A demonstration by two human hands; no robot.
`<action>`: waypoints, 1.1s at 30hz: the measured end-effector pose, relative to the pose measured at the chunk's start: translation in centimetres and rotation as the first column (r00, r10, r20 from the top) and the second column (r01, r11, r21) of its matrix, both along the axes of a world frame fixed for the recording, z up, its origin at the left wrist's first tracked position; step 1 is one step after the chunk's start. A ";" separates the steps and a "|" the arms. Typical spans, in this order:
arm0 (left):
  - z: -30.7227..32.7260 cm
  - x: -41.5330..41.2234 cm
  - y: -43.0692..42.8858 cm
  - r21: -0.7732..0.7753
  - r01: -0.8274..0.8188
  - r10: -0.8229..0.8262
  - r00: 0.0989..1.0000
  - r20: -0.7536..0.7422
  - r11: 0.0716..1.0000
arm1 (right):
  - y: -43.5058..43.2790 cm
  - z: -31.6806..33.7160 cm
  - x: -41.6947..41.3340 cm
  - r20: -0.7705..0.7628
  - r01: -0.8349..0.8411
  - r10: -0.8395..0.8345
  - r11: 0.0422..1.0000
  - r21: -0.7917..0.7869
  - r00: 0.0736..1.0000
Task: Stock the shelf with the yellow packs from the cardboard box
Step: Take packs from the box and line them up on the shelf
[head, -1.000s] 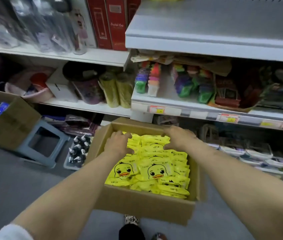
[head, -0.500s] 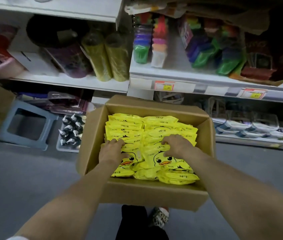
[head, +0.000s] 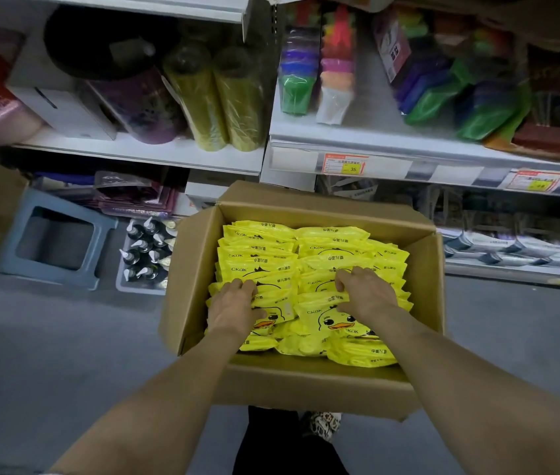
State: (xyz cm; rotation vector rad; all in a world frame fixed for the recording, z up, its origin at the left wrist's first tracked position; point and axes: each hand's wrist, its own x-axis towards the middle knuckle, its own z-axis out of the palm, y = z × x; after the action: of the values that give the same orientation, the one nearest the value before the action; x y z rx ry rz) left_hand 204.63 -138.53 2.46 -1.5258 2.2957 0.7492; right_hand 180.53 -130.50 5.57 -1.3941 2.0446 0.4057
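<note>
Inside cardboard box: left hand, right hand grip curled, seemingly pinching yellow packs.

yellow packs: "CKaK" brand print | orange price tag on shelf edge: "35"

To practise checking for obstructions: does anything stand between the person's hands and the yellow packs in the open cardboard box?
Nothing visible does. The cardboard box is open at the top. The left hand and the right hand are on the yellow packs, fingers curled over them.
</note>
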 end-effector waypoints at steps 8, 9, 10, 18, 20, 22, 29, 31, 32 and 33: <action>-0.2 0.0 0.4 0.019 0.039 -0.040 0.998 0.040 0.999 | 0.7 0.7 0.6 -0.046 0.032 -0.033 0.999 -0.022 0.998; -0.2 0.1 0.4 0.069 0.009 -0.010 1.000 0.017 0.998 | 0.9 0.6 0.6 -0.046 0.032 -0.032 0.999 -0.002 0.998; -0.1 0.1 0.3 0.136 -0.033 0.035 0.999 -0.009 0.990 | 1.1 0.6 0.6 -0.043 0.033 -0.032 0.999 0.029 0.999; 2.5 1.2 -0.6 0.357 -0.180 0.248 0.957 -0.153 0.916 | 2.6 2.3 0.1 0.029 0.113 -0.117 0.989 0.095 0.993; 3.7 1.1 -0.4 0.356 -0.199 0.274 0.946 -0.175 0.913 | 3.3 3.3 -0.4 0.091 0.168 -0.175 0.983 0.077 0.980; 5.5 0.5 0.1 0.358 -0.239 0.326 0.923 -0.203 0.903 | 3.9 4.6 -0.9 0.113 0.215 -0.219 0.976 0.045 0.969; 13.8 -3.2 4.5 0.482 -0.376 0.554 0.775 -0.305 0.792 | 8.3 10.7 -3.1 0.327 0.521 -0.459 0.844 -0.132 0.826; 16.9 -4.3 5.8 0.567 -0.384 0.622 0.718 -0.313 0.729 | 10.0 13.3 -3.8 0.419 0.589 -0.487 0.793 -0.156 0.767; 18.0 -4.7 6.0 0.589 -0.370 0.623 0.719 -0.309 0.719 | 10.8 14.6 -4.3 0.440 0.593 -0.476 0.786 -0.176 0.762; 19.4 -5.1 6.5 0.606 -0.357 0.620 0.725 -0.300 0.711 | 11.5 15.7 -4.9 0.462 0.603 -0.473 0.776 -0.184 0.750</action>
State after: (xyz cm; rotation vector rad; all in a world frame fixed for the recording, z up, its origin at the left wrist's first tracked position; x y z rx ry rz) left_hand 199.56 -132.05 21.84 -1.8478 1.6707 1.9262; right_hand 175.64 -119.02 21.25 -0.8640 2.1015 -0.4578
